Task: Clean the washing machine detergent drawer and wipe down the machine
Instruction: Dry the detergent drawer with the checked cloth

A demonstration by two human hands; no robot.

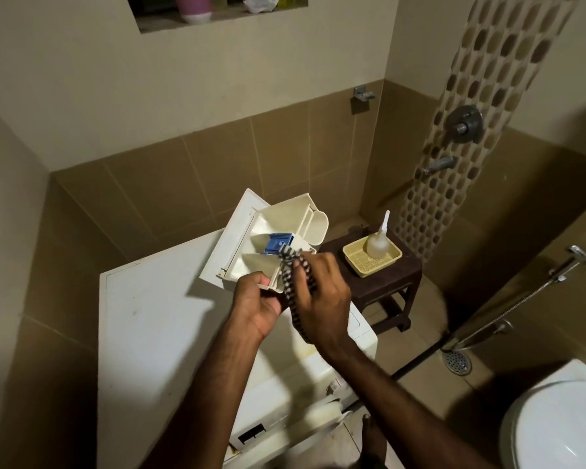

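Note:
The cream detergent drawer is out of the machine and held up above the white washing machine. A blue insert sits in its middle compartment. My left hand grips the drawer's near corner from below. My right hand holds a black-and-white striped cloth, pressing its end into the drawer beside the blue insert. The cloth's tail hangs down between my hands.
A dark stool to the right carries a yellow basket with a clear squeeze bottle. Taps and a hose sprayer are on the right wall. A toilet sits at bottom right, a floor drain beside it.

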